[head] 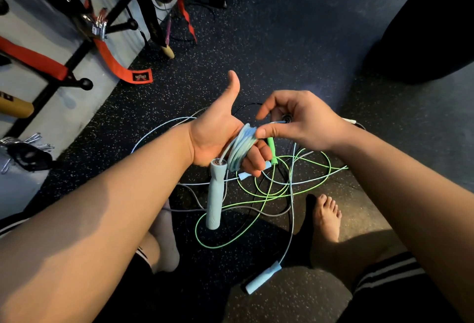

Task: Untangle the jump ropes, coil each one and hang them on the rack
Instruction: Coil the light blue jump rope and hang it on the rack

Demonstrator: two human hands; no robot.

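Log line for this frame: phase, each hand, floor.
phase: coiling | left hand: blue rope coil wound round fingers, handle dangling | right hand: pinches its strand | floor: green rope, grey rope tangled

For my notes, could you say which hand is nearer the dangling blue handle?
Left: the left hand is just above the dangling blue handle; the right hand farther right.

1. Black rubber floor (pixel 282 40) flecked with pale specks; a warm patch of light falls at lower right.
2. Pale wall (pixel 23 71) along the left.
3. Large dark rounded bulk (pixel 431 27) at upper right.
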